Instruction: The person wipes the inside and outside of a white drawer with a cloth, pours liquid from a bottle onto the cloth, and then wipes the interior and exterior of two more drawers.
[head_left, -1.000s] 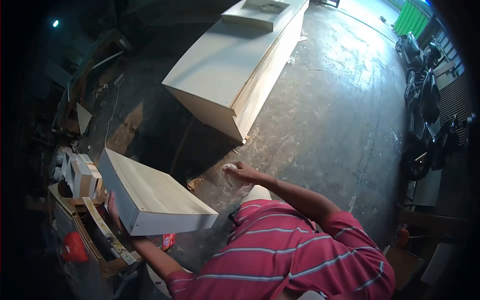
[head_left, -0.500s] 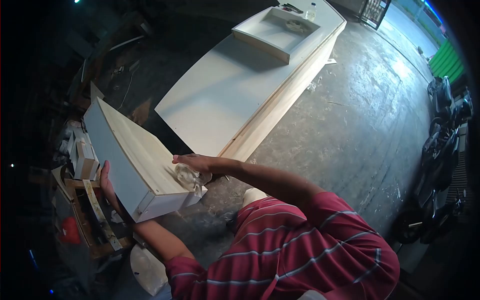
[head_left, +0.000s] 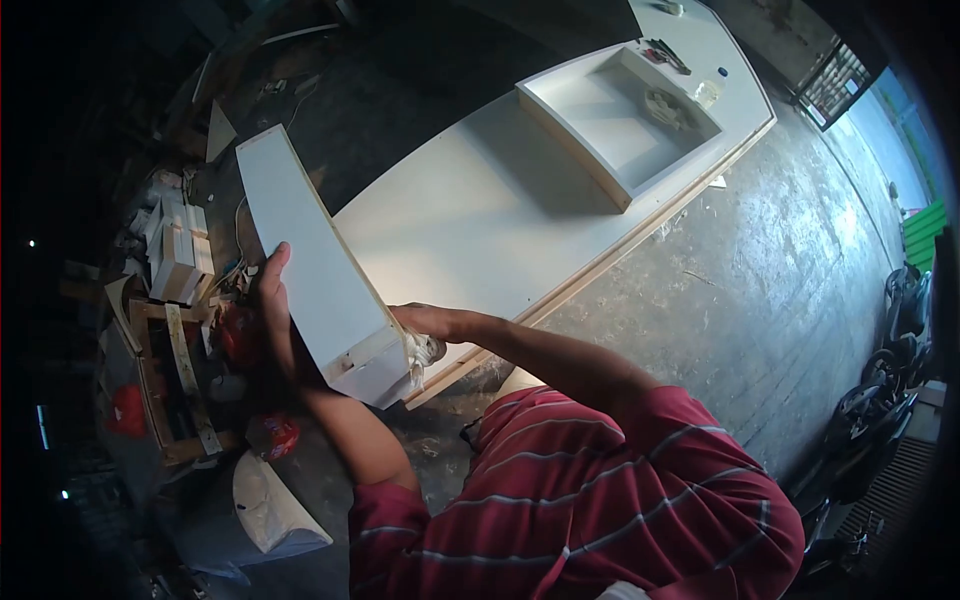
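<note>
A long white-faced wooden box (head_left: 300, 220) with a curved edge is tilted up in front of me. My left hand (head_left: 277, 285) grips its left side, thumb against the white face and the other fingers hidden beneath. A crumpled pale rag (head_left: 425, 352) is in my right hand (head_left: 428, 320), held at the box's right edge near the close end. The box hides some of the right fingertips. Beyond it lies a large white panel (head_left: 440, 220) with wooden edges, bearing a shallow white tray-like frame (head_left: 575, 150).
A bottle (head_left: 708, 92) and some dark tools (head_left: 668, 57) are at the panel's far end. To the left are a wooden frame (head_left: 150, 380), stacked white pieces (head_left: 180, 250) and red plastic bags (head_left: 280, 435). Motorcycles (head_left: 870, 400) stand along the right.
The box has been raised and turned, so its bare wood face no longer shows. Both hands moved with it, the rag staying at its right edge. The view has shifted too.
</note>
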